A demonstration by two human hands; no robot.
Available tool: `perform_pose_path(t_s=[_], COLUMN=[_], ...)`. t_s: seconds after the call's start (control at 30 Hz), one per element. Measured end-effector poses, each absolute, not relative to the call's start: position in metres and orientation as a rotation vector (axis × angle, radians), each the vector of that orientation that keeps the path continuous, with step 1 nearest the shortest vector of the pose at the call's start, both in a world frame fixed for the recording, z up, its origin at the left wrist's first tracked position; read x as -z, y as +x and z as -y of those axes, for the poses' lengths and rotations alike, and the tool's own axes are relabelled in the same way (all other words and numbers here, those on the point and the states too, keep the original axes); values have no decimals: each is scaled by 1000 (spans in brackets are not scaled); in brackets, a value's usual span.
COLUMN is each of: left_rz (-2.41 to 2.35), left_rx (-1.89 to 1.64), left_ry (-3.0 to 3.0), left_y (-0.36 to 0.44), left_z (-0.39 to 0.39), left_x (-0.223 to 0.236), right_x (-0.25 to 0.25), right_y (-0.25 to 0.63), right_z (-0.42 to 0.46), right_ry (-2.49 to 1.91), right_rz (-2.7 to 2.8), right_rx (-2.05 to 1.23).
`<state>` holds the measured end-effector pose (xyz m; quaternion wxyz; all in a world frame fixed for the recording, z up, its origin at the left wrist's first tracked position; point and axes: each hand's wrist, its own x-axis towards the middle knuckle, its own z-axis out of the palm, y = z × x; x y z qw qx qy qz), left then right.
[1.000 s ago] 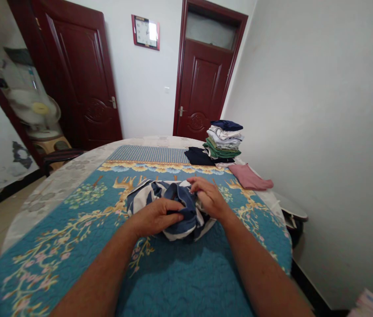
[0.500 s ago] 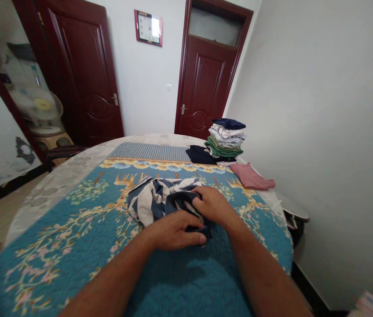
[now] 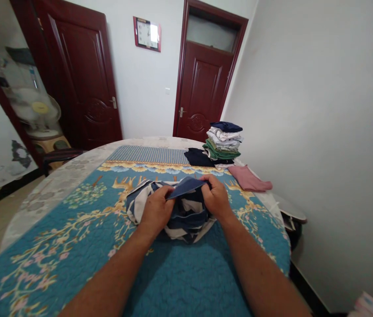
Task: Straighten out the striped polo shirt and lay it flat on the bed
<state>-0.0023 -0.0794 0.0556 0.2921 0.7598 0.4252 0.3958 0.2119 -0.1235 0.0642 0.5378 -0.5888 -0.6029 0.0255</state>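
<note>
A crumpled navy-and-white striped garment (image 3: 180,215) lies in the middle of a round table covered by a teal quilted cloth (image 3: 74,233). My left hand (image 3: 155,209) pinches a navy edge of the garment at its left end. At the other end of that edge my right hand (image 3: 216,198) grips it too. The edge is lifted and stretched flat between both hands, a little above the rest of the bundle.
A stack of folded clothes (image 3: 223,140) stands at the table's far right, with a dark garment (image 3: 198,157) beside it and a pink folded piece (image 3: 249,178) in front. Two dark red doors, a wall clock (image 3: 146,34) and a fan (image 3: 38,110) lie beyond.
Both hands rose from pressing down on the bundle near the front and now hold a navy edge lifted and pulled taut between them.
</note>
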Motion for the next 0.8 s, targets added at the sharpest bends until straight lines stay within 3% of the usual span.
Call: perform_pose_path(t_s=[0.33,0.63,0.8], left_rz=[-885,-846,-694], left_rx=[-1263,-798,-832], left_ry=[1660,1675,1353], left_y=[5,-17,-13], left_z=[86,71,71], left_x=[-55,-69,-62], right_x=[-50,-58,-55], right_y=[214,230,233], right_z=[116,116,107], right_ry=[-1379,-1378,-1320], right_rz=[1485,1477,1370], right_rx=[128,-137,-396])
